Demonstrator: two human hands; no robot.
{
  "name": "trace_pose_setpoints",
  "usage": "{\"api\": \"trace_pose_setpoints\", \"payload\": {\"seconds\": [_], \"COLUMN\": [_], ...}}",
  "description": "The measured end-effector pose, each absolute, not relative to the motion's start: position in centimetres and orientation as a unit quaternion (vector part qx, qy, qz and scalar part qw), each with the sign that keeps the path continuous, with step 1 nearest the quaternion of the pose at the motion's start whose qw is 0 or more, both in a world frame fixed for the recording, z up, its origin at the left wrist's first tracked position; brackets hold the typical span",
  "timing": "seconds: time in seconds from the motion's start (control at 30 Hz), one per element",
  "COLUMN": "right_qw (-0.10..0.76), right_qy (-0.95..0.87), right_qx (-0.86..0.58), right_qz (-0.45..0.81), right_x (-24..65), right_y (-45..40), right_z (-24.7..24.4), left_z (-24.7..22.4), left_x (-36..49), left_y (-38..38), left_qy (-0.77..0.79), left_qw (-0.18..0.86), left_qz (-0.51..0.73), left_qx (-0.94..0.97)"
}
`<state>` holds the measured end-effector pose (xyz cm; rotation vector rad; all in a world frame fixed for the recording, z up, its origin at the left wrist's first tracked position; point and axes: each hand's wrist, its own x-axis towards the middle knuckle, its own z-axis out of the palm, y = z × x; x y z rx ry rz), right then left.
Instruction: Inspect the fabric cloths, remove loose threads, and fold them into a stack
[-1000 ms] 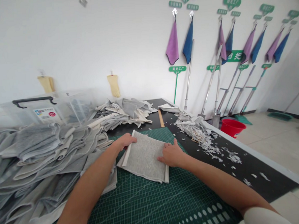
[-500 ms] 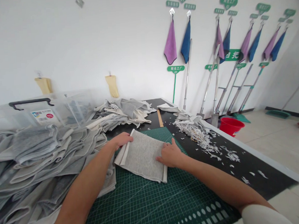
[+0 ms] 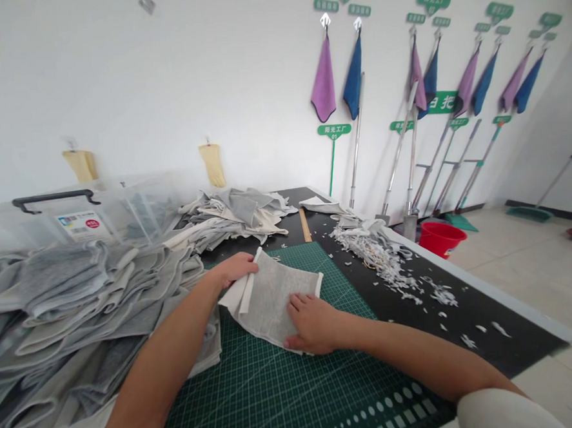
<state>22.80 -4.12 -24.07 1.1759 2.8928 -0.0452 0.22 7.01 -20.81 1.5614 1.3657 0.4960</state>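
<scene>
A folded grey cloth (image 3: 274, 289) with pale edges lies over the green cutting mat (image 3: 258, 396). My left hand (image 3: 236, 269) pinches its upper left corner, where a whitish strip of edge shows. On the cloth's right part rests my right hand (image 3: 314, 322), fingers bent over the surface and thumb near the lower edge. Left of my left forearm a large pile of grey cloths (image 3: 78, 304) spreads out. Another heap of grey and cream cloth pieces (image 3: 242, 213) lies behind the mat.
A clear plastic box (image 3: 116, 215) stands behind the left pile. A wooden ruler (image 3: 305, 226) lies beyond the mat. Shredded scraps (image 3: 380, 253) cover part of the black table (image 3: 472, 325) at right. A red bucket (image 3: 440, 237) stands on the floor.
My right hand has moved left and down from the cloth's right edge, onto its surface and lower edge. My left hand still grips the corner. The view has shifted slightly.
</scene>
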Motion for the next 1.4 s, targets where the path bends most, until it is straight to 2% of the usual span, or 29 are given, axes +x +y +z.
{"api": "trace_pose_setpoints", "payload": {"seconds": [0.3, 0.5, 0.6, 0.77, 0.87, 0.97, 1.07, 1.13, 1.2, 1.3, 1.4], "right_qw": [0.028, -0.033, -0.093, -0.265, -0.298, -0.287, -0.246, -0.200, -0.120, -0.049, -0.019], "right_qy": [0.945, 0.973, 0.976, 0.943, 0.926, 0.909, 0.869, 0.835, 0.813, 0.803, 0.806], "right_qx": [0.325, 0.213, 0.180, 0.147, 0.177, 0.263, 0.412, 0.502, 0.567, 0.594, 0.591], "right_qz": [0.018, 0.078, 0.081, 0.136, 0.152, 0.150, 0.124, 0.100, 0.061, 0.020, -0.004], "right_x": [21.7, 21.4, 21.2, 21.2, 21.5, 22.0, 22.9, 23.8, 24.8, 26.0, 26.8], "right_y": [-8.3, -10.5, -11.0, -11.0, -9.8, -7.0, -3.3, -0.8, 1.1, 2.9, 3.6], "right_z": [-23.4, -22.7, -22.3, -22.1, -21.7, -21.1, -20.7, -20.9, -21.5, -22.8, -23.7], "left_z": [-21.2, -23.4, -24.0, -24.1, -23.7, -23.4, -23.2, -23.0, -22.7, -22.1, -21.6], "left_x": [6.3, 8.7, 9.2, 9.6, 9.4, 9.0, 8.8, 8.7, 8.8, 8.9, 9.2], "left_y": [4.4, 2.8, 2.2, 1.7, 2.2, 2.9, 3.0, 2.7, 2.2, 0.9, -0.7], "left_qy": [0.501, 0.490, 0.487, 0.463, 0.449, 0.439, 0.402, 0.370, 0.341, 0.324, 0.322], "left_qw": [0.444, 0.407, 0.407, 0.424, 0.420, 0.393, 0.364, 0.357, 0.357, 0.343, 0.302], "left_qz": [0.205, 0.207, 0.203, 0.197, 0.217, 0.239, 0.236, 0.214, 0.186, 0.116, 0.021], "left_qx": [0.714, 0.743, 0.746, 0.753, 0.758, 0.772, 0.806, 0.831, 0.850, 0.874, 0.897]}}
